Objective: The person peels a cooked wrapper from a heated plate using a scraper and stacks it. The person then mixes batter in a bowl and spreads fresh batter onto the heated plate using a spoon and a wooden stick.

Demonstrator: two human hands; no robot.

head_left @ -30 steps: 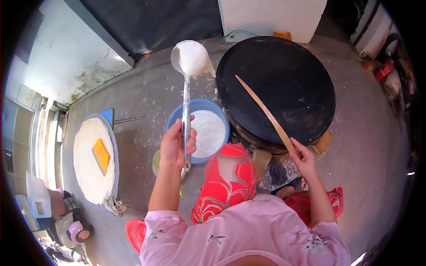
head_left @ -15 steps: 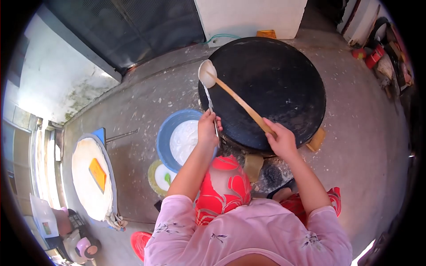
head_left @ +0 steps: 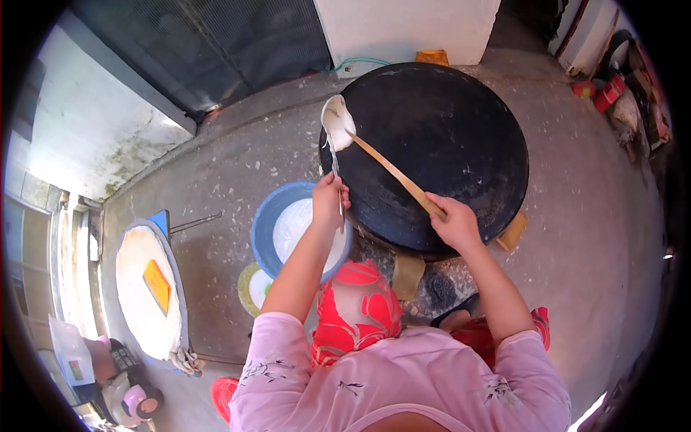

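Observation:
My left hand (head_left: 330, 199) is closed round the handle of a ladle (head_left: 331, 115), whose bowl is tipped over the left edge of a large round black griddle (head_left: 446, 144). White batter (head_left: 343, 138) spills from the bowl onto the griddle's rim area. In my right hand (head_left: 456, 222) is a flat wooden spatula (head_left: 392, 171); its far tip touches or nearly touches the batter. Below my left forearm stands a blue basin (head_left: 264, 232) with white batter (head_left: 291, 229) in it, partly hidden by that arm.
Left of the basin, a stack of thin pale flatbreads (head_left: 144, 317) lies on a round board with a yellow scraper (head_left: 156, 286) on top. A small green-rimmed bowl (head_left: 248, 288) sits beside the basin. Blocks (head_left: 512, 232) support the griddle. Clutter (head_left: 626, 108) lies at far right.
The ladle has tipped further, and batter now spreads from it onto the griddle. My left hand has shifted slightly left; the spatula tip has moved a little right and down.

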